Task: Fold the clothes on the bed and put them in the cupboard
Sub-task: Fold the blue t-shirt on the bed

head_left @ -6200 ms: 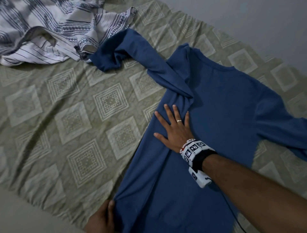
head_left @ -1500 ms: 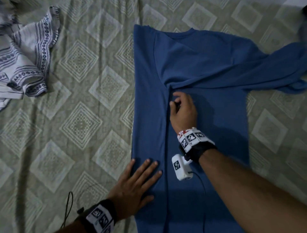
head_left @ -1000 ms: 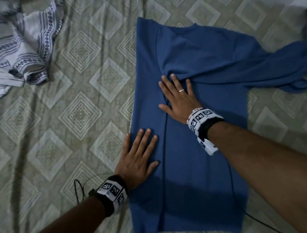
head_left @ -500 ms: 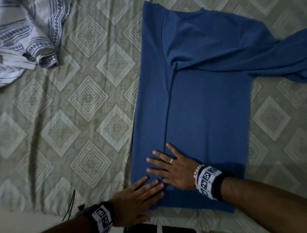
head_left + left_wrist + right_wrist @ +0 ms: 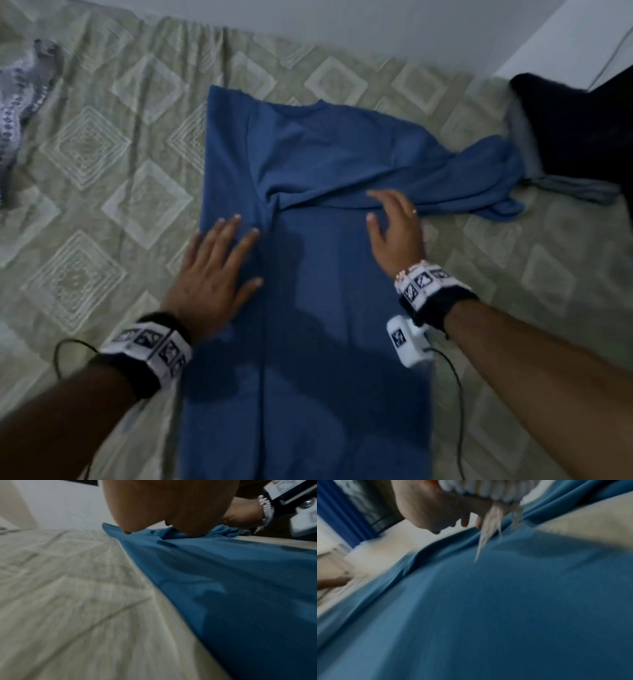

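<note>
Blue knit fabric: long-sleeved shirt point(image 5: 318, 260), spread flat on the bed point(image 5: 113, 178), collar toward the wall, left side already folded inward along a straight lengthwise crease.
Unfolded part: right sleeve point(image 5: 479, 181), bunched and trailing off to the right, end lying beside a dark garment point(image 5: 575, 130).
Left hand point(image 5: 212, 274): released, fingers straight and spread, palm flat on the folded left panel.
Right hand point(image 5: 394, 229): fingers extended, nothing grasped; positioned at the sleeve's lower edge near the armpit; contact not confirmable.
Handling, judged: light, soft, limp; no shape retention; prone to creasing and sliding on the bedsheet.
Recommended hold: pinch at shoulder seam and sleeve cuff; keep a flat palm on the finished fold.
Remaining laundry: patterned white cloth point(image 5: 20, 99), far left.
</note>
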